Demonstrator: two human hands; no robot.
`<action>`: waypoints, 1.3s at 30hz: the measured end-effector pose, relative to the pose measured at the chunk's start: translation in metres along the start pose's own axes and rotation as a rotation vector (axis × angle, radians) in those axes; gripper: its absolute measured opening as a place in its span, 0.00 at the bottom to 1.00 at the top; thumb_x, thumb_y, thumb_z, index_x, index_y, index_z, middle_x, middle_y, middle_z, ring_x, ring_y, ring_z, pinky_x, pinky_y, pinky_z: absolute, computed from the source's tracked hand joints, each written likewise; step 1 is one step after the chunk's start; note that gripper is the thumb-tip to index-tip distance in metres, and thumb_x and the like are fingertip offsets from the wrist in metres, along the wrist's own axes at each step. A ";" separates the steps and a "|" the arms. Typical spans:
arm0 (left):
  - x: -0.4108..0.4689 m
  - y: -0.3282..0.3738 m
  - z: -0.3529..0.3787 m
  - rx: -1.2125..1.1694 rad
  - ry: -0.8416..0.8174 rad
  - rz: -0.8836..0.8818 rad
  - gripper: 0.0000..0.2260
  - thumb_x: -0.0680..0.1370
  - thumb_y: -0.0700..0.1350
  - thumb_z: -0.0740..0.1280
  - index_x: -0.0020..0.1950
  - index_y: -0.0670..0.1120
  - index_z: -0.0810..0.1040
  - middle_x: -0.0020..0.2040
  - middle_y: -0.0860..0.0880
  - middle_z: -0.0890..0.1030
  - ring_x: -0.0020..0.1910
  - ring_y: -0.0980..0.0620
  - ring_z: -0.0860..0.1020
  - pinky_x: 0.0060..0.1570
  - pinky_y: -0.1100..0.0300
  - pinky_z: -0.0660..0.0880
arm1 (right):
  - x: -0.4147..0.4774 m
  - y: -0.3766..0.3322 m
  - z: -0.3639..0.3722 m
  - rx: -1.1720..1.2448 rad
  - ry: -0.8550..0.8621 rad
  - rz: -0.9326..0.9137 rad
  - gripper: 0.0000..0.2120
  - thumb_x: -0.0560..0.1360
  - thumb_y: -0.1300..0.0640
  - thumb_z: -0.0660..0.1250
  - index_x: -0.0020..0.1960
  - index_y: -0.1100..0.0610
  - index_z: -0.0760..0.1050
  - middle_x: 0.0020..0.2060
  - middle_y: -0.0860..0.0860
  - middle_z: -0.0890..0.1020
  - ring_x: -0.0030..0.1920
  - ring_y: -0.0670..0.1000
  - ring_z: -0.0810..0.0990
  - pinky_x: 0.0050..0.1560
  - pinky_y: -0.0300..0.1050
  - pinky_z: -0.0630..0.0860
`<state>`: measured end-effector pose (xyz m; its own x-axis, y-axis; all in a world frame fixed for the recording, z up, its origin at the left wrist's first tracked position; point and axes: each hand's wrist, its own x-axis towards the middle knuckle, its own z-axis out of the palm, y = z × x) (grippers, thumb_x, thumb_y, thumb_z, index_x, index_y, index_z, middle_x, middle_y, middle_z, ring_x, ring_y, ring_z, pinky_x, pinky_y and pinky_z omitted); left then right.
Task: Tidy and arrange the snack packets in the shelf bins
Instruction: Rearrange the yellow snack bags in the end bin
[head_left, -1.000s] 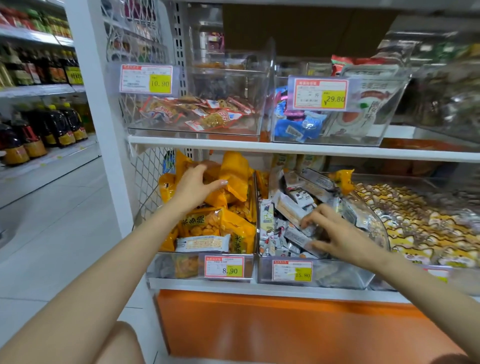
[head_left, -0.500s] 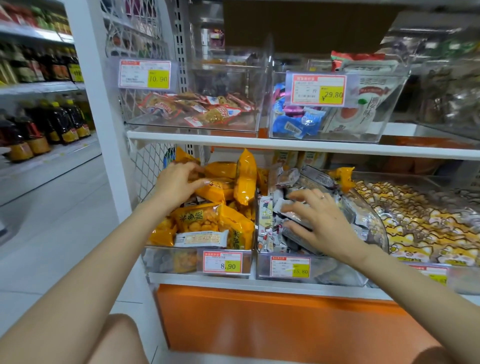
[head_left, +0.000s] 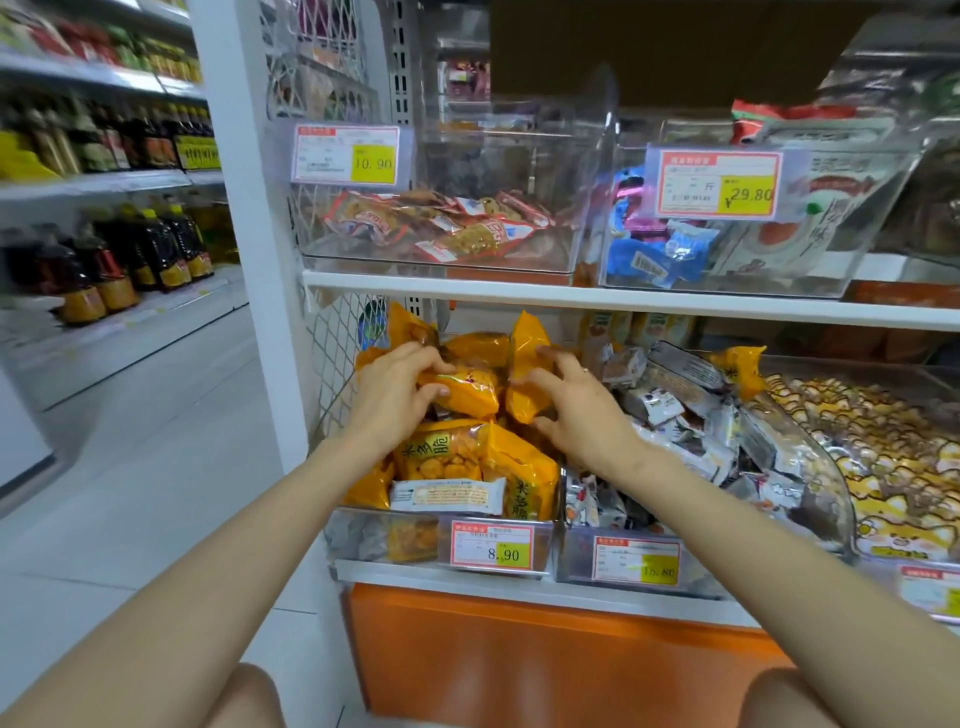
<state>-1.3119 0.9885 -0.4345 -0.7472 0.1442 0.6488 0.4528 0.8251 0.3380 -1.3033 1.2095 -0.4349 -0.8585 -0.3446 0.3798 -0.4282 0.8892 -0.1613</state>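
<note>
White shelf unit (head_left: 623, 300), two boards in view. Clear bins: two plain on upper board, three on lower. Lower left bin (head_left: 358, 535) heaped with yellow packets (head_left: 467, 460), too piled to count. Middle bin (head_left: 576, 556) holds silvery packets (head_left: 691, 447), partly hidden by right forearm; one stray yellow packet (head_left: 737, 368) at its far right. Left hand (head_left: 392, 389) grips flat yellow packet (head_left: 467, 391), thumb beneath. Right hand (head_left: 576, 410) fingers curl round upright yellow packet (head_left: 527, 353). One white packet (head_left: 447, 496) across near front. Five price tags, nearest 8.90 tag (head_left: 492, 545).
</note>
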 end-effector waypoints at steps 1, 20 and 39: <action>-0.001 -0.002 -0.002 -0.059 0.043 -0.006 0.06 0.72 0.43 0.72 0.48 0.45 0.81 0.48 0.50 0.80 0.48 0.51 0.76 0.45 0.62 0.67 | 0.000 -0.001 0.000 -0.010 0.038 -0.005 0.15 0.73 0.60 0.68 0.59 0.55 0.74 0.70 0.55 0.65 0.61 0.62 0.73 0.58 0.55 0.73; 0.020 0.011 0.019 -0.039 0.118 0.020 0.07 0.72 0.35 0.70 0.48 0.37 0.81 0.46 0.38 0.80 0.45 0.40 0.79 0.42 0.56 0.72 | -0.010 0.014 -0.014 0.187 0.165 -0.130 0.11 0.73 0.51 0.61 0.45 0.52 0.82 0.43 0.45 0.83 0.45 0.47 0.80 0.54 0.50 0.70; 0.001 -0.029 -0.036 0.279 -0.293 0.070 0.17 0.74 0.54 0.68 0.62 0.53 0.75 0.62 0.53 0.73 0.64 0.51 0.65 0.61 0.58 0.57 | 0.062 -0.030 -0.002 -0.012 -0.206 -0.380 0.22 0.79 0.56 0.61 0.71 0.44 0.65 0.72 0.46 0.67 0.75 0.48 0.57 0.75 0.51 0.53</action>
<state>-1.3081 0.9449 -0.4189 -0.8445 0.3210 0.4286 0.3878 0.9186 0.0762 -1.3430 1.1617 -0.4051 -0.6795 -0.6997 0.2207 -0.7224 0.6907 -0.0343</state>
